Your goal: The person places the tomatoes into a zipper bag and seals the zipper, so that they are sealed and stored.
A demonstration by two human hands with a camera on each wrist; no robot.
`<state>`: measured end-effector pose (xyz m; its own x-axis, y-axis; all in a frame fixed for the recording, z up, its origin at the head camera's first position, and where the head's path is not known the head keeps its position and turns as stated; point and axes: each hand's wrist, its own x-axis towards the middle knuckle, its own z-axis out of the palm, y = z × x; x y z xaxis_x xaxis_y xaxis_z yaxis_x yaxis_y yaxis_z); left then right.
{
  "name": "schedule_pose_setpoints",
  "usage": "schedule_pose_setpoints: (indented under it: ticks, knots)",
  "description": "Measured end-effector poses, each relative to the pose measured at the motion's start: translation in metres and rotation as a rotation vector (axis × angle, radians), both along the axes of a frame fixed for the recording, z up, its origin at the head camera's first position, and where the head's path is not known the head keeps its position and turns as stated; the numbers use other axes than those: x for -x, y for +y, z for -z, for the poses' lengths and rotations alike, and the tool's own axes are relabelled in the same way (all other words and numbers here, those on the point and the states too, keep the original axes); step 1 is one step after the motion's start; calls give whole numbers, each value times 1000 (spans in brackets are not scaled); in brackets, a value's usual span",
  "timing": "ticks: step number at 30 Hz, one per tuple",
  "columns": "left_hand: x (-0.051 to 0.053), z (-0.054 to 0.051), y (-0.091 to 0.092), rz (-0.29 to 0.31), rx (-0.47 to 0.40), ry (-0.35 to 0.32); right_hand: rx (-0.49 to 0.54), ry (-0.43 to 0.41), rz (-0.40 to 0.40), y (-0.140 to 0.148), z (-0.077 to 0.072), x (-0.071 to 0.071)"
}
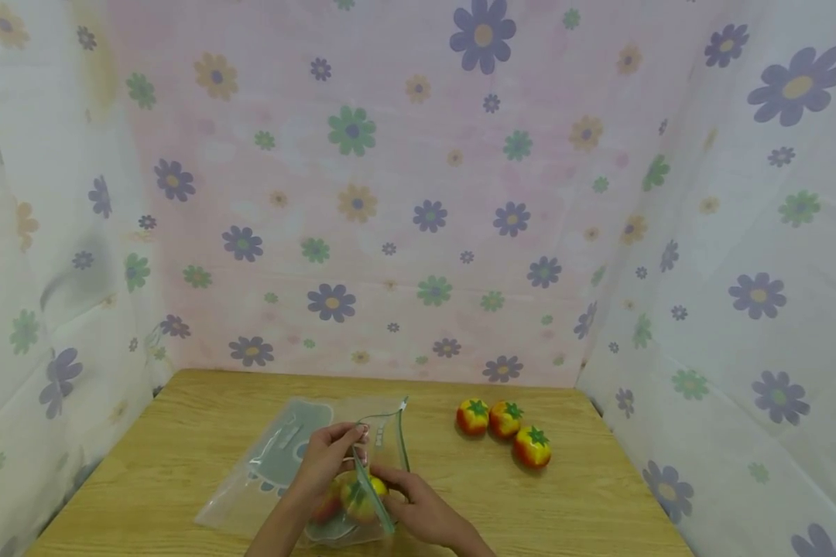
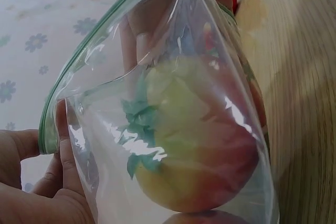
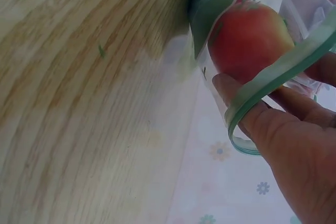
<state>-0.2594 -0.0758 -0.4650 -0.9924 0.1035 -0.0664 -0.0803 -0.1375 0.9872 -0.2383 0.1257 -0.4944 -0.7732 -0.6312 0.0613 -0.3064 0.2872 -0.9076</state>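
Note:
A transparent zip bag (image 1: 348,534) with green zip edges and a grey-green printed picture lies on the table, its mouth facing right. My left hand (image 1: 320,460) pinches the zip edge (image 2: 51,103) and keeps the mouth apart. Through the mouth reaches my right hand (image 1: 428,510); its thumb and fingers (image 3: 226,88) are around a red-yellow toy tomato (image 3: 247,40) with green leaves. Another tomato (image 1: 326,504) shows through the film beside it. The bag's film partly blurs the right fingers in the left wrist view.
Three more toy tomatoes (image 1: 505,419) sit close together on the wooden table (image 1: 585,503), right of the bag. Flower-printed cloth (image 1: 390,232) hangs behind the table and along both sides.

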Motion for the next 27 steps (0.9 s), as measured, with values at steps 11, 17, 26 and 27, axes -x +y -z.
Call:
schedule_pose_setpoints:
  ticks: [11, 17, 26, 27]
  knots:
    - [1, 0, -2, -10, -24, 7, 29, -44, 48, 4, -4, -3]
    - [1, 1, -2, -30, -13, -2, 108, -4, 168, 6, -6, -8]
    - [4, 1, -1, -43, -16, -7, 417, -60, 417, 17, -4, -1]
    - [4, 1, -1, -41, -19, -6, 447, -76, 452, 18, -4, 0]
